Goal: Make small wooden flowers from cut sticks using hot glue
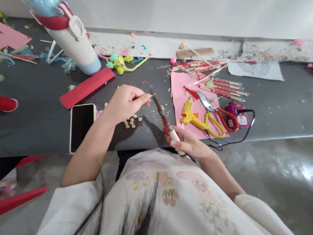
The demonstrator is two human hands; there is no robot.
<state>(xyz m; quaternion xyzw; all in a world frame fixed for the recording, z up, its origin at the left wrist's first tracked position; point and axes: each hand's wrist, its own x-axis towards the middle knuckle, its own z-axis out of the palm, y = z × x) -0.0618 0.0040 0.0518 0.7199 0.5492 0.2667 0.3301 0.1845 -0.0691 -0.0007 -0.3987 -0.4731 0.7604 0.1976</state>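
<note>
A: Head view, our only one. What's in our hands?

B: Our left hand (129,101) is closed in a thumb-and-finger pinch on a small pale piece (151,95). Our right hand (186,142) is wrapped round the handle of a dark-bladed tool (167,121); whether its tip touches the piece, we cannot tell. Piece and blade are over the surface (282,110), near its front edge.

A: Hazards to log?

B: A slip, we judge — the tip is just beside the left fingertips, so a jerk of the right wrist could nick them. A slack pinch might lose the piece among the loose pale pieces (131,122). The phone (81,120) lies at the near edge, partly behind our left forearm; a nudge could tip it off. A snagged cord (254,115) might drag the glue gun (194,120).

A: Counts?

B: One bladed tool in hand, one phone, one glue gun, one pair of scissors (206,101), one purple box (234,107), one flask (69,43), one red spool (5,103). Pink sheets (180,97): two, one under the glue gun, one far left. Loose pieces and wrapped sticks (222,89) overlap — no sure tally.
</note>
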